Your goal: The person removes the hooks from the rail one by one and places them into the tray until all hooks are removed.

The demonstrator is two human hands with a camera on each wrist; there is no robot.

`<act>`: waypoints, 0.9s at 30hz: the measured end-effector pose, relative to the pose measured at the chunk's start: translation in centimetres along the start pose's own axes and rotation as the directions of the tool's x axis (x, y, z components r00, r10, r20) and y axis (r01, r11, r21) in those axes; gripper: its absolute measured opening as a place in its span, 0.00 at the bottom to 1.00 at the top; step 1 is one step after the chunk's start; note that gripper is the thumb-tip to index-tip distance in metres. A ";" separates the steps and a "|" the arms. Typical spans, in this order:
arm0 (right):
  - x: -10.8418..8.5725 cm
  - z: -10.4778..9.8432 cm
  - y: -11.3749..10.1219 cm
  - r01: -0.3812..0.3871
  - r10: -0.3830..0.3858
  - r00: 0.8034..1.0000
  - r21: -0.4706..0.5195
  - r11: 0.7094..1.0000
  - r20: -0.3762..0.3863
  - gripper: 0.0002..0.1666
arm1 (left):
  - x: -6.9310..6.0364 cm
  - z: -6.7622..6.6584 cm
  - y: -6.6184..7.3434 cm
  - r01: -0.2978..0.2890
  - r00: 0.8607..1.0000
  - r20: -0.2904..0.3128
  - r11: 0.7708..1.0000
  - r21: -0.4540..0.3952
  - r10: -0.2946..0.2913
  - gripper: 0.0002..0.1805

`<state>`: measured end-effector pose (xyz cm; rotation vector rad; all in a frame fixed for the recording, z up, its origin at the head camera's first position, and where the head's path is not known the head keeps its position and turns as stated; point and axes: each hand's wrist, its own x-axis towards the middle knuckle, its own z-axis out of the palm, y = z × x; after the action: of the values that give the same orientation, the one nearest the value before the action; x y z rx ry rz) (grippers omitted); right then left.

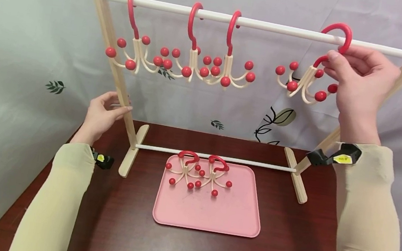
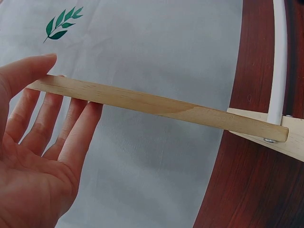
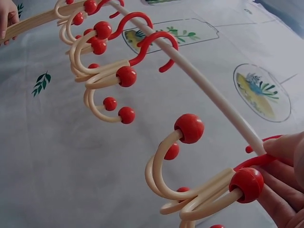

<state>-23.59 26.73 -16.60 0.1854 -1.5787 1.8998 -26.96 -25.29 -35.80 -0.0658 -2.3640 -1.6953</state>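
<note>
At the right end of the rack's white top rod point(image 1: 275, 26), my right hand point(image 1: 367, 81) pinches the red hook of a multi-arm hanger point(image 1: 308, 77). Its hook loops over the rod, and its body leans sideways, with cream arms tipped by red balls. Farther left, three similar hangers point(image 1: 227, 65) hang from the rod by their hooks. My left hand point(image 1: 100, 116) holds the rack's left wooden post point(image 2: 142, 102) between thumb and fingers, about midway up. Two more hangers point(image 1: 213, 176) lie side by side on a pink tray point(image 1: 208, 215), toward its back edge.
The rack stands on two wooden feet point(image 1: 132, 152) on a dark red-brown table point(image 1: 115, 224). A thin white lower bar point(image 1: 268, 165) joins its posts just behind the tray. Pale cloth point(image 1: 47, 16) with leaf prints hangs behind the table.
</note>
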 end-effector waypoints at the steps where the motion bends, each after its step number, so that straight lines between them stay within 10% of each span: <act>1: 0.0 0.0 -0.1 0.004 -0.004 1.000 0.008 1.000 -0.007 0.25 | 0.0 0.0 0.0 0.000 1.000 -0.001 1.000 0.002 0.000 0.30; 17: -1.1 0.0 -1.9 0.117 -0.109 0.990 0.096 0.988 -0.092 0.25 | -0.1 -0.1 0.0 0.004 1.000 0.000 1.000 0.014 -0.004 0.30; 27: -3.7 -0.3 -1.3 0.203 -0.203 0.979 0.054 0.978 0.009 0.24 | 0.1 -0.1 -0.2 -0.004 1.000 -0.001 1.000 0.009 0.004 0.30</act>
<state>-19.87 25.63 -17.46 0.3699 -1.4601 1.7850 -27.12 -25.43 -35.94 -0.0679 -2.3694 -1.6825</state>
